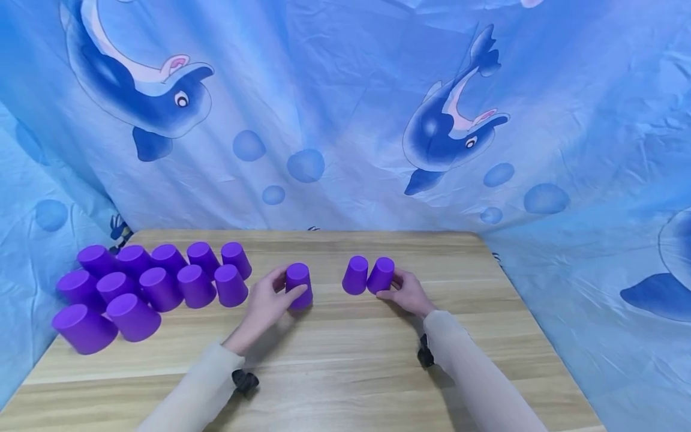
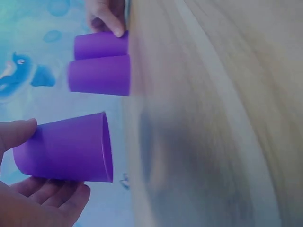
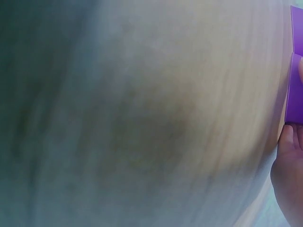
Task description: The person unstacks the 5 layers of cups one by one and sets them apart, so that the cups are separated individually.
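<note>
My left hand holds an upside-down purple cup, thumb on the near side and fingers behind it. In the left wrist view a gap shows between the rim of this cup and the wooden table. Further right, my right hand grips a second purple cup from its right side, low down. That cup stands mouth down, close against another purple cup on its left. Only part of the gripped cup shows at the edge of the right wrist view.
Several more purple cups stand mouth down in rows on the left of the wooden table. A blue cloth printed with dolphins hangs behind the table and along its sides.
</note>
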{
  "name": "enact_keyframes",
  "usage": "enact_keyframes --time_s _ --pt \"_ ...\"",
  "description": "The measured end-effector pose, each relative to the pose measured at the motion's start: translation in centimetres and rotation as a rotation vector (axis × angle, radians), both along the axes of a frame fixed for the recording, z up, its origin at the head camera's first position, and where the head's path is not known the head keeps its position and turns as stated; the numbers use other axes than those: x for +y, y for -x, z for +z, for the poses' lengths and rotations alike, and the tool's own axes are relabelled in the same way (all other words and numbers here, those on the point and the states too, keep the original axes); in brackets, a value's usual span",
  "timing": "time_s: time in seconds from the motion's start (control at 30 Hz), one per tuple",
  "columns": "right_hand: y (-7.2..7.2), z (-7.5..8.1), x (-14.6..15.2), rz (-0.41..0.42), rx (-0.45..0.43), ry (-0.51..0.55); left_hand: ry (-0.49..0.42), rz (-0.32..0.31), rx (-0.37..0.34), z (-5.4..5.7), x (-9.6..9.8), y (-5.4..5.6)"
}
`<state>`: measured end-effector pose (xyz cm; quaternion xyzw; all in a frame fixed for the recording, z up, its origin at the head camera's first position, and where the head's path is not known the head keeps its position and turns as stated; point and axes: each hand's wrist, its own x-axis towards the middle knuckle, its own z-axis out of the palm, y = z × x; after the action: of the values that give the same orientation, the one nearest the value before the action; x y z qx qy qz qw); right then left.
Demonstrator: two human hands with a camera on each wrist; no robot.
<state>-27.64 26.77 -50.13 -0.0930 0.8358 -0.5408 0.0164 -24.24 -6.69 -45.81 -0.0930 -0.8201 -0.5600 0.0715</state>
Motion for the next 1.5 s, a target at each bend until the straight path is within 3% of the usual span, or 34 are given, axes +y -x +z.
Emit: enact_keyframes --time_s 0.13,0.3,0.57,0.73,0.97,1.07,1.27,1.5 --pt "-0.2 0.2 -0.1 -0.011 -0.034 0.014 0.017 -0.019 0.043 0.9 -1.7 -1.8" --pt "0.1 -0.4 0.0 -0.023 -0.038 0.005 0.053 0.003 0.102 2.2 -4.3 -4.0" --pt "0.1 -0.5 -0.1 -0.019 -0.024 0.012 0.081 0.167 0.125 3.3 -9.1 -7.0" --pt "-0.1 -0.1 -0.2 -0.012 -0.028 0.015 0.139 0.290 0.098 3.3 -12.4 -8.3" --pt "-1.6 2.1 -1.1 0.018 0.004 -0.001 0.179 0.449 0.107 2.6 -17.5 -8.7" --pt "-1.7 2.3 -1.1 0.012 -0.002 -0.004 0.178 0.498 0.087 2.3 -19.1 -8.4" --pt "-1.8 2.4 -1.1 0.012 -0.023 0.012 0.205 0.512 0.014 1.6 -21.0 -8.2" --pt "-1.7 2.1 -1.0 0.014 -0.017 0.025 0.200 0.512 0.012 1.2 -20.8 -8.0"
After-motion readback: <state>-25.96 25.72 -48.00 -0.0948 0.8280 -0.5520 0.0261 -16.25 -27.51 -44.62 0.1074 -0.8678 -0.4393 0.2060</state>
